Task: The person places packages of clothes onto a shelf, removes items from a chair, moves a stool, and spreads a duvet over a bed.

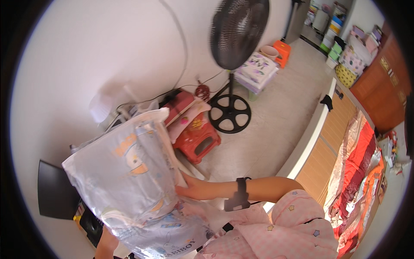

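Observation:
A large clear plastic storage bag (pixel 106 181) with pale edging hangs tilted in front of me. Folded light-coloured fabric with a printed cartoon duck (pixel 137 162) shows through it. My right hand (pixel 193 187) grips the bag's right side, its fingers partly hidden behind the edge. At the lower left edge, my left hand (pixel 107 239) holds the bag from below; its fingers are covered by the plastic. Printed lettering and a rabbit outline are visible near the bottom of the bag. A black strap device (pixel 237 196) is around my right wrist.
Beyond the bag stand a red plastic stool (pixel 202 139) and a black pedestal fan (pixel 239 35). A dark monitor (pixel 56 191) is at left. To the right, a bed frame (pixel 310 145) bears a woven mat and striped bedding (pixel 355 168). An orange stool (pixel 282 53) stands farther back.

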Action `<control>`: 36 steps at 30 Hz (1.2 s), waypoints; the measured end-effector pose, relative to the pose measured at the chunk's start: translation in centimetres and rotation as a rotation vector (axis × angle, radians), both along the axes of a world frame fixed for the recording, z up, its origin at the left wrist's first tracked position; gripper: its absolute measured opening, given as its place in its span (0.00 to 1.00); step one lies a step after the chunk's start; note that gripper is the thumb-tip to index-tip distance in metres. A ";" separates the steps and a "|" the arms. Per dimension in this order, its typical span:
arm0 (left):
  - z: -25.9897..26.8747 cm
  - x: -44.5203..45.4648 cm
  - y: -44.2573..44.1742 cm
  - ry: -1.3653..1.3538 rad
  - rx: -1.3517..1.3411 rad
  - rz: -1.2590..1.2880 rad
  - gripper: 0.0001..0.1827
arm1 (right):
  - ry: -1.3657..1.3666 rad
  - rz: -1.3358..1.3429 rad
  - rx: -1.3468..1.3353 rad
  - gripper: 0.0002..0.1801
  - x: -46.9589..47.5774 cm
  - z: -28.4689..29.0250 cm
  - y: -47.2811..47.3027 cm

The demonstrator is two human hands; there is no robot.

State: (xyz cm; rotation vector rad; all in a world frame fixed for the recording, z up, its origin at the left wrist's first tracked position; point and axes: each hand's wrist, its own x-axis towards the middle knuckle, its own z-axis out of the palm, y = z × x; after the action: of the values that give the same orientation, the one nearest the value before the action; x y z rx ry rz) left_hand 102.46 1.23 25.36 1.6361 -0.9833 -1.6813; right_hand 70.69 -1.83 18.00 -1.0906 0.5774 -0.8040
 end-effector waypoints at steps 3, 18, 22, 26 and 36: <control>-0.5 -8.8 -3.3 0.021 -0.032 -0.134 0.18 | 0.012 -0.114 0.015 0.38 -9.2 -1.6 0.5; -13.2 -55.7 -23.1 0.371 0.142 -0.974 0.28 | 0.118 -1.031 0.483 0.32 -42.3 -12.0 4.9; -14.2 -65.5 -27.6 0.360 0.377 -1.001 0.41 | -0.024 -1.137 0.570 0.33 -48.1 -14.1 2.3; -19.3 -73.6 -35.6 0.320 0.449 -0.991 0.43 | 0.154 -1.155 0.553 0.31 -54.5 -14.6 -4.1; -23.3 -88.0 -50.7 0.381 0.542 -0.949 0.44 | 0.031 -1.027 0.751 0.31 -71.1 -15.6 -20.0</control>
State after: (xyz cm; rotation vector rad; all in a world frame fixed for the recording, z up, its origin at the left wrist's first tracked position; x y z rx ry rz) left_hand 14.42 -49.52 2.08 1.0648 -1.2675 -2.9668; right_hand -0.42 -21.82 2.42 -0.0448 1.3719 -1.2819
